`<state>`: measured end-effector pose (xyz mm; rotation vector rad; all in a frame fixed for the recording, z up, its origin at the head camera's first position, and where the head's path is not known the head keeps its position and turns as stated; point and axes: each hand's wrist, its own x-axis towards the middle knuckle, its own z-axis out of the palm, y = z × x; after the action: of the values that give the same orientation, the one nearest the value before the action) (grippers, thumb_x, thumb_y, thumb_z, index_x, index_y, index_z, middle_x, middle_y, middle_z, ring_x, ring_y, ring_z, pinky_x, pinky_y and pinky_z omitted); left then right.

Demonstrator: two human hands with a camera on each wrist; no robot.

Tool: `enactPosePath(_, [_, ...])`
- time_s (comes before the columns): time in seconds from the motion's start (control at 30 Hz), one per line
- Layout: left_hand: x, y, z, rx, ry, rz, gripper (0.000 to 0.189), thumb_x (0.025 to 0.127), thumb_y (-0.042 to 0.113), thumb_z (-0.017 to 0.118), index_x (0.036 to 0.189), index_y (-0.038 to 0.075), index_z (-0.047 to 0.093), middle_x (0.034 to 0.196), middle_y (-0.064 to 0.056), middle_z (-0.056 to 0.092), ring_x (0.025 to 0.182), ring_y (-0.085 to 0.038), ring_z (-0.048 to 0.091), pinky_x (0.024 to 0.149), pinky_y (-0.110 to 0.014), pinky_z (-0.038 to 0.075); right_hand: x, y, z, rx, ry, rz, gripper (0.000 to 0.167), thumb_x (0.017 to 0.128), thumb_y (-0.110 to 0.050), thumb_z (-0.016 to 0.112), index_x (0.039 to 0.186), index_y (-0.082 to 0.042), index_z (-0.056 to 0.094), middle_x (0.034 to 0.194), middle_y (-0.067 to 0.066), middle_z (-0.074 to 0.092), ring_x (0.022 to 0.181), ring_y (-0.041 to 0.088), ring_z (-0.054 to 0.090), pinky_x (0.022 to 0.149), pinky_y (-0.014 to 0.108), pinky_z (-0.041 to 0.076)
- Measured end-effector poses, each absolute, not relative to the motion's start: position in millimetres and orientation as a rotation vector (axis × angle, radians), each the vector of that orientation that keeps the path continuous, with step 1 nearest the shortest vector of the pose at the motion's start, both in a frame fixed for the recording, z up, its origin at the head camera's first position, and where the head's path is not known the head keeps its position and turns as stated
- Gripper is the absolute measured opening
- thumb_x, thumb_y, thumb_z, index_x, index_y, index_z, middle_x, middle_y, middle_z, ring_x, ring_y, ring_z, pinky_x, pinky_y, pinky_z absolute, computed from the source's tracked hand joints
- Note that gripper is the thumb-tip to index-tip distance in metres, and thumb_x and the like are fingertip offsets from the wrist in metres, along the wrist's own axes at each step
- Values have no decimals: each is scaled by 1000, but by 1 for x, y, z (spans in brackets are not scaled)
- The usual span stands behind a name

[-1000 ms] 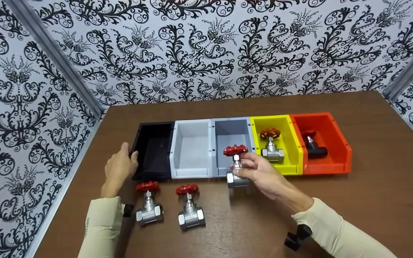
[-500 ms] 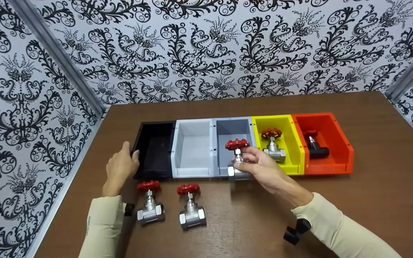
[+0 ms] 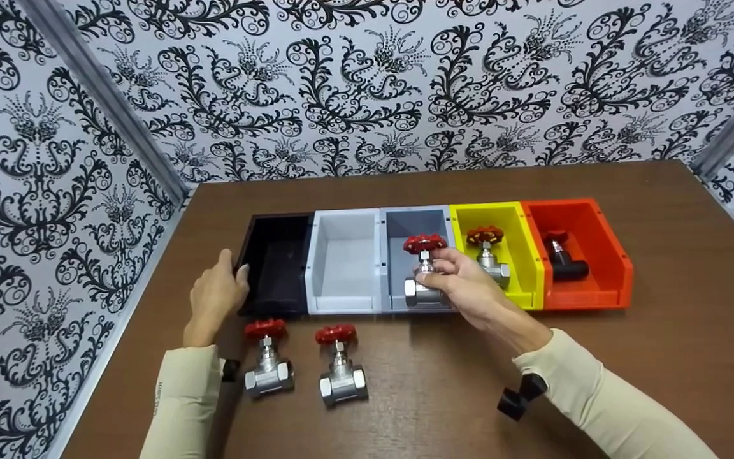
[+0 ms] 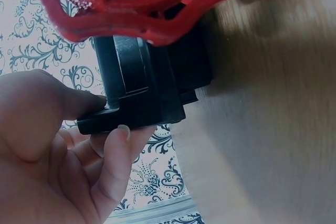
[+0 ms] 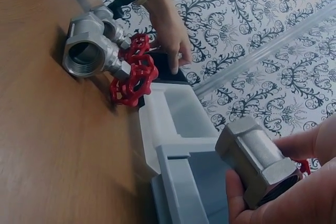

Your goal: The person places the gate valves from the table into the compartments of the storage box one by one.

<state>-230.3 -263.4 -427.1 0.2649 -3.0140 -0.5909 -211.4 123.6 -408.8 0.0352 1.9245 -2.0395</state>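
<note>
My right hand (image 3: 472,287) holds a metal gate valve (image 3: 425,294) with a red handwheel, upright over the front of the grey bin (image 3: 415,217). In the right wrist view, thumb and fingers lie around the metal valve body (image 5: 257,158). My left hand (image 3: 217,296) pinches the side wall of the black bin (image 3: 278,261) at the left end of the row; the left wrist view shows thumb and fingers on either side of the black edge (image 4: 131,111). Two similar valves, one on the left (image 3: 269,363) and one beside it (image 3: 341,370), lie on the table before the bins.
Between the black and grey bins stands a white bin (image 3: 348,261). The yellow bin (image 3: 529,255) contains a red-wheeled valve (image 3: 487,252). In the red bin (image 3: 587,236) lies a black-bodied valve (image 3: 568,269). Patterned walls (image 3: 373,95) enclose the brown table (image 3: 679,306).
My right hand has carried the valve up and away from me, from the grey bin's front edge to over its opening. The left hand stays on the black bin.
</note>
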Motion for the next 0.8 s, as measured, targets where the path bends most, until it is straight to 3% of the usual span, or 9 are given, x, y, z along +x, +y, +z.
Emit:
enactPosePath(0.53, [-229,-263,-427,256,-2992,-578,32,102,28,47,116,0,44,105,-39,61,94,-59,59,74,-66,44,-222,118,-402,74,1950,-2054,51,94,3,58,139,11,33,118,19,59,94,18,60,84,22,51])
enactPosePath(0.8, [-230,-264,-429,267,-2989,-572,32,102,29,47,115,0,44,105,-39,62,95,-58,59,76,-66,44,-225,113,-404,112,1985,-2027,51,94,2,59,139,8,35,129,26,54,97,20,60,85,23,51])
